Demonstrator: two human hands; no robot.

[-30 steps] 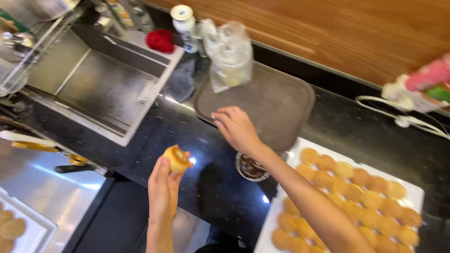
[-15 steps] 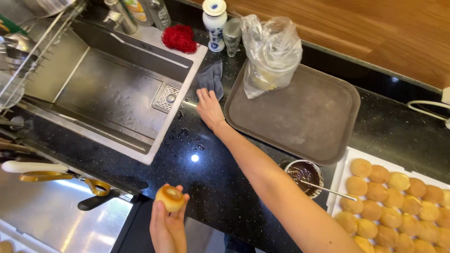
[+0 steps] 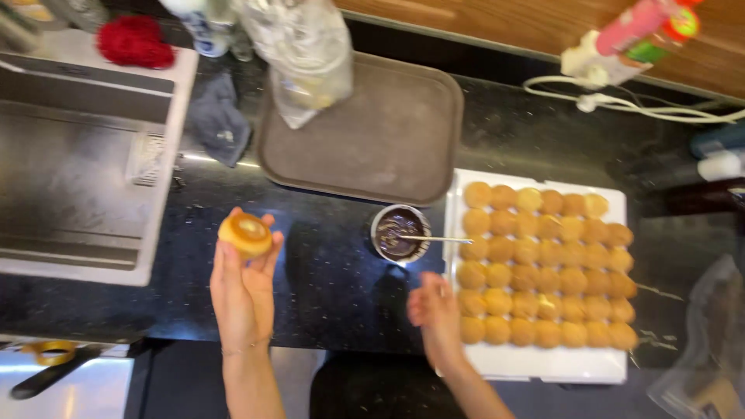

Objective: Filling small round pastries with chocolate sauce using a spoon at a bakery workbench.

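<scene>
Head view: left hand cups a small round golden bun at its fingertips, held above the black counter just right of the sink; right hand is loose w/ nothing in it, at the white tray's near-left edge beside the rows of buns. Bun looks light, soft & crushable (prob. hollowed on top), so grip gently round the sides/base, not the crown.

Left hand holds bun; right hand empty beside bun tray.
</scene>
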